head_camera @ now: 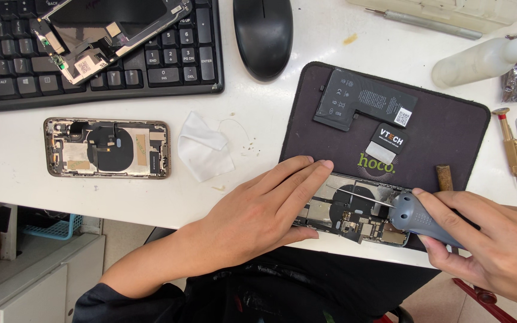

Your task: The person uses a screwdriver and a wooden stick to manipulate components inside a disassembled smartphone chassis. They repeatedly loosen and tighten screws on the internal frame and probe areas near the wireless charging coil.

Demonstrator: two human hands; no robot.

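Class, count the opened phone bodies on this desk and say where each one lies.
2. One phone body lies on the bare desk, left of the white cloth. The other sits on the dark mat, under the left hand and right hand; none seems hidden.

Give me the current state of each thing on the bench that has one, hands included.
Left hand: flat on the opened phone, pinning it.
Right hand: gripping the grey-handled tool.
Grey-handled tool: thin metal tip inside the phone.
Opened phone on the mat: back off, internals exposed.
Second phone: open, lying untouched.
Battery: out, loose on the mat.
Screen assembly: detached, resting on the keyboard.
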